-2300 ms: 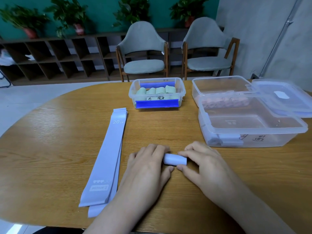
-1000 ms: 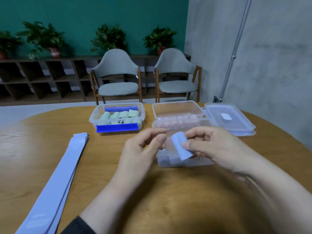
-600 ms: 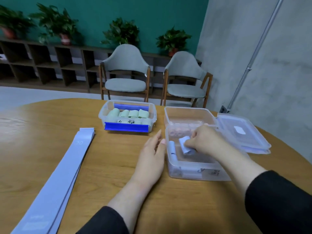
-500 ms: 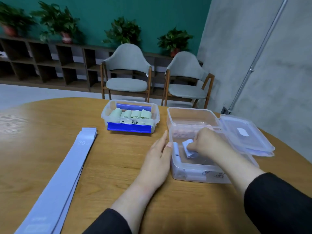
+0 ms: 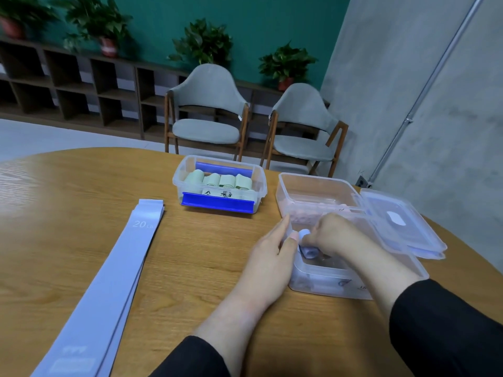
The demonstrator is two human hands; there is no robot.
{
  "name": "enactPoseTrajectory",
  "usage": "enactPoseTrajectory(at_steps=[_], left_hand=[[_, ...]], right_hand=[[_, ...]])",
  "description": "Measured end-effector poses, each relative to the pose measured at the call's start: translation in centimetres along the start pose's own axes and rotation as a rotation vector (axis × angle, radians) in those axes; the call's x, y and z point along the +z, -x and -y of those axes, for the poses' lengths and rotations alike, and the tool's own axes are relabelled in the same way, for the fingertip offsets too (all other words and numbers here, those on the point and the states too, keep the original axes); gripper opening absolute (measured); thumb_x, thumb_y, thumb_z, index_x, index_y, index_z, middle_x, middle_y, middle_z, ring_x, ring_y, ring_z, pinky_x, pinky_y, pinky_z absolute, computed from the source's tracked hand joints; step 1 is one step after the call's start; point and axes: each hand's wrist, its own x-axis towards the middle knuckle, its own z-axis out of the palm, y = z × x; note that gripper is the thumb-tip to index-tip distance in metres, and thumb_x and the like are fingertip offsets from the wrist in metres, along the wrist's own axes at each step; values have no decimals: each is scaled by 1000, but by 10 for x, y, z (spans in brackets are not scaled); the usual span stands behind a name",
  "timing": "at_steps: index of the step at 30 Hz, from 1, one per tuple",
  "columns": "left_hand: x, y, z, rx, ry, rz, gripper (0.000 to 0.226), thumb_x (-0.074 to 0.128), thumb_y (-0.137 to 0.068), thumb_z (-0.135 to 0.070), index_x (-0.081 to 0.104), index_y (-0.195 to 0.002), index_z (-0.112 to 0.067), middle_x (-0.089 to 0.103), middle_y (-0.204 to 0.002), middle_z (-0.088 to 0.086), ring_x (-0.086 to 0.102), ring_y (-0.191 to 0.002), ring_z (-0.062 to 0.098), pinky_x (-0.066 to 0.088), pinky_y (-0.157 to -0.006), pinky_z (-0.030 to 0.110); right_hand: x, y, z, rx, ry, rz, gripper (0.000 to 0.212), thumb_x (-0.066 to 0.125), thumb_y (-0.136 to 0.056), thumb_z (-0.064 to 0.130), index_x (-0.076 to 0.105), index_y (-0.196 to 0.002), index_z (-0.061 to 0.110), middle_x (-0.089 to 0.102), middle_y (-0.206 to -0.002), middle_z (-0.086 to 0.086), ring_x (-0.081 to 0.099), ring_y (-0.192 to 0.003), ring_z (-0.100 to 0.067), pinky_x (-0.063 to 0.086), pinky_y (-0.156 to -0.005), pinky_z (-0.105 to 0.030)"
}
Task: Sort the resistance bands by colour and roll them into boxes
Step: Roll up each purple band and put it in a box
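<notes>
Right hand (image 5: 330, 235) covered most of the rolled blue band (image 5: 304, 233) inside the near clear box (image 5: 340, 278); grip not resolvable. Handwritten label on green-roll box (image 5: 219, 186) too small to read. Flat blue bands (image 5: 109, 281) ran off bottom edge. Contents of far clear box (image 5: 313, 191) blurred, pinkish, unidentifiable. Both forearms cut off at the frame.

An office lounge — two armchairs (image 5: 208, 110), cubby shelving (image 5: 73, 88), potted plants (image 5: 202, 42), teal wall.

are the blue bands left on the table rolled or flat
Flat. The blue bands lie spread full length on the table, stacked, "20 LB" print facing up; neither hand touches them.
</notes>
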Motion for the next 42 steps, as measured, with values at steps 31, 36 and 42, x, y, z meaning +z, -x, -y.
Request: enactPoseTrajectory(at_steps=[31,36,42], left_hand=[[-1,0,-2,-31,3,-37,48,49,-104,-32,44,-152,-33,51,-149,-17,43,-138,1,34,-118,34],[-1,-1,-1,-21,-3,-35,49,48,-103,-32,42,-152,-35,49,-150,-19,40,-139,-2,32,-119,32],[0,-2,1,-24,-6,-26,50,49,-103,-35,41,-153,-35,51,-149,-17,45,-137,2,35,-117,35]], right_hand=[[-2,6,-7,-7,-315,76,15,58,-87,3,68,-88,-7,71,-93,-32,71,-95,-45,53,-94,-57],[-3,2,-12,6,-297,-7,6,62,-82,4,65,-80,-1,72,-87,-29,71,-91,-42,55,-92,-55],[-2,-2,-14,25,-254,-62,9,64,-79,6,58,-74,1,59,-69,-18,58,-69,-30,55,-88,-51]])
